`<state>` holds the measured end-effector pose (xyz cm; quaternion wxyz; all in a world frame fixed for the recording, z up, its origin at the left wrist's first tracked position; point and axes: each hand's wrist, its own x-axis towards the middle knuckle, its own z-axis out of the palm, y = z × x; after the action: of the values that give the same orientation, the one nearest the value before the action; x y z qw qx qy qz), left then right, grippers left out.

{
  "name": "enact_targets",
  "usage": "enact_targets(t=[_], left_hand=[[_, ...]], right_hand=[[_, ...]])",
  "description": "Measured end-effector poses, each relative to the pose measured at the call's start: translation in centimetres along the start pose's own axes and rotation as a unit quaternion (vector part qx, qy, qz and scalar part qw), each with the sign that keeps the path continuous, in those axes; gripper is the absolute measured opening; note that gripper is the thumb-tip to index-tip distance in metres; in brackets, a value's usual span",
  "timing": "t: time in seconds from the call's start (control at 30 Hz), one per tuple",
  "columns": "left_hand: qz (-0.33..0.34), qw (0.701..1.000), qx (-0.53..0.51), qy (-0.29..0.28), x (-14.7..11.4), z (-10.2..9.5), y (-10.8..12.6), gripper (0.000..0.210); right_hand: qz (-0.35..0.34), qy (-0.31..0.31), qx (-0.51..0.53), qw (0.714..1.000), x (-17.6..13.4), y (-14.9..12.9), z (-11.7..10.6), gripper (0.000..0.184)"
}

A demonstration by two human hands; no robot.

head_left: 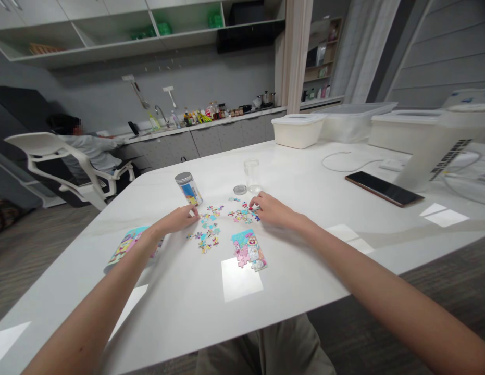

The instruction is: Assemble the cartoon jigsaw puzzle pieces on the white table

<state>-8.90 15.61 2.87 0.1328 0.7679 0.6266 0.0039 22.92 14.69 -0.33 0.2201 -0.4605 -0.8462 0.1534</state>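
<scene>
Two loose groups of puzzle pieces lie on the white table. My left hand (180,219), fingers curled, rests at the edge of the left puzzle pieces (208,242); what its fingertips hold, if anything, is too small to make out. Over the right puzzle pieces (239,214) my right hand (270,208) bends down, its fingertips closed at a small reddish puzzle piece (250,207). Nearer to me lies a partly joined puzzle (248,250) with pink and white cartoon figures under a light blue top. A colourful picture sheet (127,245) is partly covered by my left forearm.
Behind the pieces stand a printed can (189,190) with a grey lid, a clear jar (251,174) and a round metal lid (239,190). A phone (383,188), a frosted jug (433,151) and white tubs (297,133) are on the right. A person (88,146) sits at the far left.
</scene>
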Motion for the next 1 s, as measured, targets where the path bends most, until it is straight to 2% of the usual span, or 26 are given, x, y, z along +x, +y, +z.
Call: enact_targets(t=[0.1,0.17,0.2,0.27,0.33,0.4,0.47,0.5,0.57,0.73,1.0], left_hand=[[0.003,0.996,-0.088,0.009,-0.9,0.1,0.7,0.033],[-0.017,0.980,-0.199,0.004,-2.2,0.2,2.3,0.035],[-0.028,0.961,-0.275,-0.008,-3.0,0.3,3.5,0.037],[-0.034,0.896,-0.442,-0.004,-4.7,0.8,6.0,0.040],[-0.033,0.832,-0.553,-0.026,-6.2,1.6,8.3,0.042],[-0.037,0.780,-0.624,-0.020,-7.3,2.5,9.9,0.043],[-0.040,0.750,-0.660,-0.024,-7.9,3.2,10.7,0.042],[-0.040,0.740,-0.671,-0.023,-8.1,3.5,10.8,0.041],[-0.044,0.730,-0.682,-0.025,-8.4,3.8,10.9,0.038],[-0.036,0.723,-0.688,-0.051,-9.2,3.8,11.3,0.035],[-0.033,0.718,-0.691,-0.070,-9.5,4.1,11.2,0.031]], right_hand=[[0.006,0.002,0.006,1.000,0.0,0.3,0.1,0.030],[0.010,0.007,0.007,1.000,0.1,0.2,0.0,0.030],[0.009,0.012,0.010,1.000,0.1,0.0,0.0,0.030],[0.000,0.022,0.036,0.999,0.0,-0.8,-0.3,0.030],[-0.014,0.010,0.110,0.994,-0.1,-2.0,-0.8,0.026],[-0.038,-0.055,0.228,0.971,-0.4,-3.3,-1.2,0.020],[-0.063,-0.136,0.335,0.930,-0.7,-4.5,-1.3,0.018],[-0.068,-0.154,0.368,0.914,-0.9,-5.0,-1.2,0.017],[-0.062,-0.165,0.403,0.898,-1.2,-5.6,-0.9,0.015],[-0.017,-0.167,0.442,0.881,-1.6,-6.3,-0.1,0.020],[0.044,-0.197,0.471,0.859,-2.1,-7.2,-0.5,0.023]])
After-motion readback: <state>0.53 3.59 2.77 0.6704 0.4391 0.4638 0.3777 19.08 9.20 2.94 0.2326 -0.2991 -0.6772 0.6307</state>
